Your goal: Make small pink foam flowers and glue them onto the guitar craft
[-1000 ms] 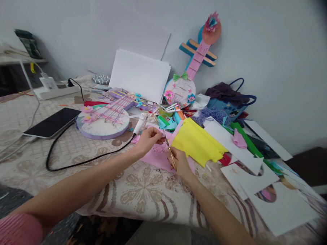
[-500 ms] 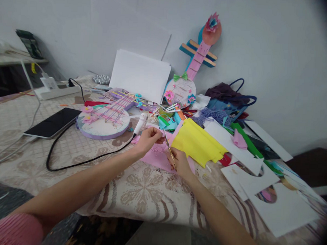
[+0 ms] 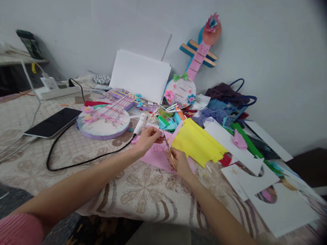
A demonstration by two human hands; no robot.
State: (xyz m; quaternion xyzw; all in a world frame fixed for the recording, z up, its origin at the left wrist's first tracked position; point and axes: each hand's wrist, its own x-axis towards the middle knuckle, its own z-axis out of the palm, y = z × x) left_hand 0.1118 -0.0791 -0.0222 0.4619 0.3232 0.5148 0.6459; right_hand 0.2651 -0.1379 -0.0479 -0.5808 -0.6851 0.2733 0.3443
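My right hand [image 3: 180, 162] is closed around a pair of scissors [image 3: 170, 153] with gold-coloured handles, its blades pointing up and away. At the blade tips, the fingers of my left hand [image 3: 149, 139] pinch a small piece too tiny to make out clearly, perhaps pink. Beneath both hands lies a sheet of pink paper [image 3: 158, 161] with small pink scraps on it. A white glue gun [image 3: 140, 124] with a black cord sits just beyond my left hand. Right of the scissors is a crinkled yellow sheet [image 3: 197, 142].
A round, stringed craft instrument [image 3: 105, 125] lies at the left, near a tablet [image 3: 53, 123] and a power strip [image 3: 58, 92]. Another decorated instrument [image 3: 195, 62] leans on the wall. Cut white boards [image 3: 281, 207] and a blue bag [image 3: 229, 107] are at the right.
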